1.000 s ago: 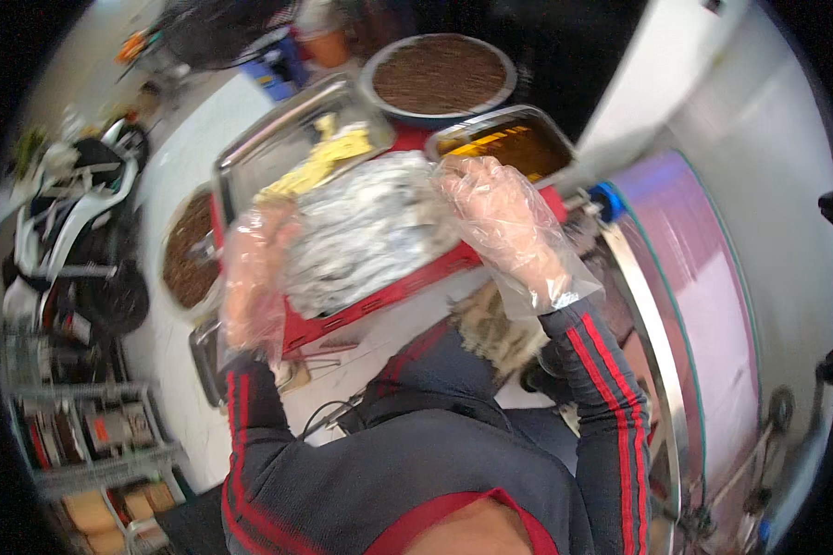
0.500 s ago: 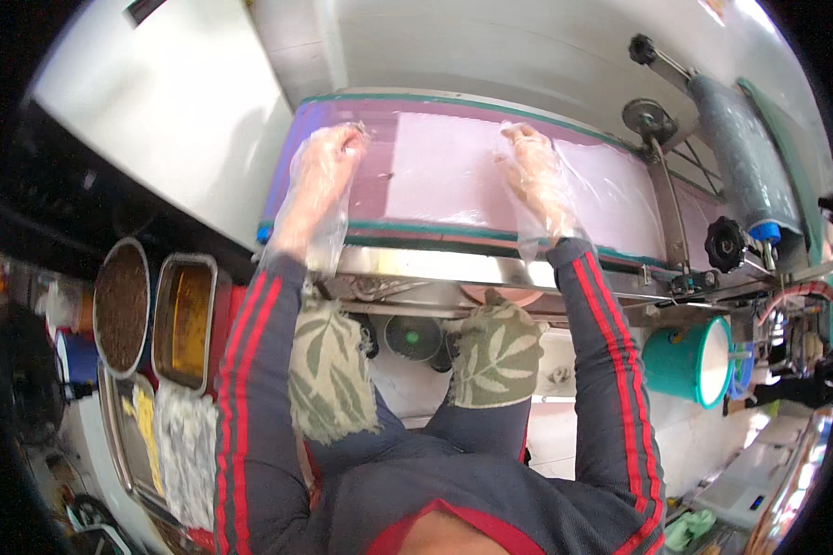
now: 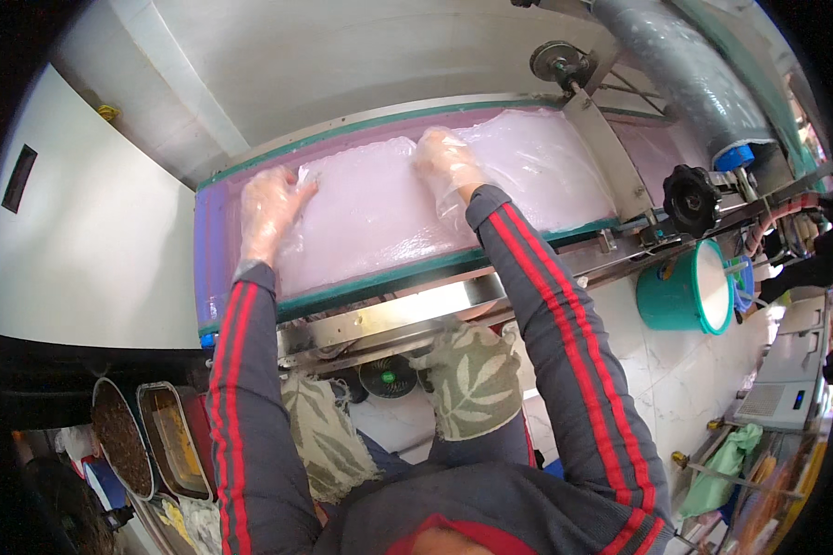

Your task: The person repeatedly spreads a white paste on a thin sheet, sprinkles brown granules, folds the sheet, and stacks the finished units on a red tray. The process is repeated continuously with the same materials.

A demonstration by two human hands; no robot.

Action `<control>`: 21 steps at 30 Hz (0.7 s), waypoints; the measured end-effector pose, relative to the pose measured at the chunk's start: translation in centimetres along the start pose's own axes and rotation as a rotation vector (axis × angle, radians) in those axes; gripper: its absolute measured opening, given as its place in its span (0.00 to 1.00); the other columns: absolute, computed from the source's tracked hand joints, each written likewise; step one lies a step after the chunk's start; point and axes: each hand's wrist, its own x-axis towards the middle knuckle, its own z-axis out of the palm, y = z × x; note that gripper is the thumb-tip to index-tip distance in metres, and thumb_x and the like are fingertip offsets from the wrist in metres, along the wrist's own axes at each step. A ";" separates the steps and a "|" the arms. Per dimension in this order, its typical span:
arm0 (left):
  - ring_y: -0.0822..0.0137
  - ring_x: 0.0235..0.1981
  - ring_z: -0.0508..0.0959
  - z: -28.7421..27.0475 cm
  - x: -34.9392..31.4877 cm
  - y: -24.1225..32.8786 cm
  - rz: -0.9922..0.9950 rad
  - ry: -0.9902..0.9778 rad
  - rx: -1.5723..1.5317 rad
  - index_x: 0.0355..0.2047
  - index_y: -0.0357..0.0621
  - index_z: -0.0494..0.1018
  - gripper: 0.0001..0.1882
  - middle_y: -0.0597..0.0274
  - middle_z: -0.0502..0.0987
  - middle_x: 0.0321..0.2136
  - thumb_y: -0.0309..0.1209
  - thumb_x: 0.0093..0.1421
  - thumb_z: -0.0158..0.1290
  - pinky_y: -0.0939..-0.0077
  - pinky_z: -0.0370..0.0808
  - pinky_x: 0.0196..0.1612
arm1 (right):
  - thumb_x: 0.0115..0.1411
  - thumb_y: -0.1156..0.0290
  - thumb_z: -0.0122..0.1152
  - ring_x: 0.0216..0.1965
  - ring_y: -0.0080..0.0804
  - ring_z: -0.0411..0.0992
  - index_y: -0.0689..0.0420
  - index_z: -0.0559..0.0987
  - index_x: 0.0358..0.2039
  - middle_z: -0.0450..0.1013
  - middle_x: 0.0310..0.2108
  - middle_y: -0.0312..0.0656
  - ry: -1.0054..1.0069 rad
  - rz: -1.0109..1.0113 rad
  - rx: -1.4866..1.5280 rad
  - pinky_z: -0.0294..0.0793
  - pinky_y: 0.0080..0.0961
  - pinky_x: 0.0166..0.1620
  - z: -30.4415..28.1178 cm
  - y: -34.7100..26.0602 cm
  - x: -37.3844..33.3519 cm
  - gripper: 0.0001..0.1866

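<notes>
A thin, whitish, glossy sheet (image 3: 370, 217) lies along a pink-lilac belt (image 3: 215, 250) with green edges. My left hand (image 3: 270, 211), in a loose clear plastic glove, is at the sheet's left end with its fingers curled on that edge and its thumb toward the sheet. My right hand (image 3: 446, 165), gloved the same way, is closed on the sheet's far side near the middle, where the surface is wrinkled and steps up. The fingertips of both hands are partly hidden by the gloves and the sheet.
A steel bar with a black knob (image 3: 692, 202) and a grey roller (image 3: 690, 74) cross the belt's right end. A white panel (image 3: 93, 213) stands at left. A green bucket (image 3: 666, 301) is on the floor at right; trays (image 3: 171, 435) sit lower left.
The sheet now reaches farther left over the belt. Both hands have moved left and slightly down in the picture, and the view has shifted and turned.
</notes>
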 end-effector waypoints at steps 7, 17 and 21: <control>0.56 0.40 0.82 -2.5 -2.5 1.8 -0.006 -0.357 -0.512 0.43 0.37 0.80 0.19 0.50 0.82 0.37 0.39 0.57 0.62 0.59 0.76 0.46 | 0.58 0.61 0.62 0.44 0.59 0.79 0.59 0.86 0.37 0.80 0.41 0.58 -0.022 -0.202 -0.057 0.78 0.48 0.49 -2.2 -3.3 -2.4 0.15; 0.48 0.38 0.80 -6.4 -10.1 -1.8 0.297 -0.089 -0.214 0.33 0.42 0.81 0.18 0.50 0.81 0.34 0.45 0.57 0.62 0.52 0.75 0.44 | 0.63 0.55 0.61 0.58 0.49 0.74 0.56 0.82 0.50 0.79 0.49 0.55 -0.036 -0.212 0.179 0.73 0.44 0.59 -2.4 -1.6 -10.4 0.22; 0.43 0.40 0.80 -5.3 -11.1 -2.4 0.371 -0.198 -0.174 0.30 0.41 0.80 0.16 0.46 0.81 0.32 0.43 0.54 0.61 0.48 0.74 0.44 | 0.62 0.56 0.62 0.56 0.50 0.73 0.55 0.83 0.50 0.78 0.49 0.52 -0.220 -0.234 0.109 0.72 0.43 0.59 -1.9 -2.6 -11.1 0.21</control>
